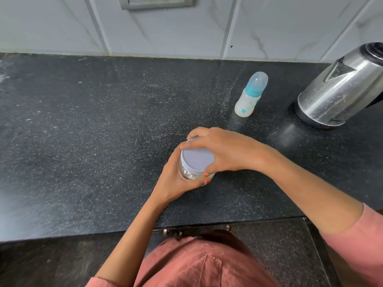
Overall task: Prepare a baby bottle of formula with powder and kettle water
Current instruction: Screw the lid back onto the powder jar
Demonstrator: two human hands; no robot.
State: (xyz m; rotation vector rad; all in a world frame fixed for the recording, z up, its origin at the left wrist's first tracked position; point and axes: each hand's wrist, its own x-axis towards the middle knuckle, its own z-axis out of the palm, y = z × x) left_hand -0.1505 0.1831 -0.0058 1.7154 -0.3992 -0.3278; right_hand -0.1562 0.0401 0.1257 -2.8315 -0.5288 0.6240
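- Since the lid (196,160) sits on the powder jar (189,174), the task looks to be at its very first step: getting the powder open.
- The left hand (176,180) is wrapped round the clear body of the jar from the left, fingers and thumb curled against its wall. It steadies the jar near the front middle of the bench (83,141). Whether the jar rests on the bench or is lifted slightly cannot be told.
- The right hand (223,152) comes over from the right and cups the lid, fingers curled over the far rim and thumb on the near rim. That reads as a grip for twisting, though whether the lid has loosened at all does not show.
- Pale powder shows through the jar wall below the lid.
- The baby bottle (249,96) stands upright further back and to the right, well apart from the jar, with its clear cap (259,78) and blue collar on. Its frosted wall makes the contents hard to judge.
- The kettle (339,90) stands on its base at the right edge of the bench, beyond the bottle, touched by neither hand.
- Done, as far as can be seen: the things are set out.
- Left: take the lid off, uncap the bottle, put powder in, pour kettle water, close and mix.
- No scoop is in sight, so how the powder will be measured is an open question.
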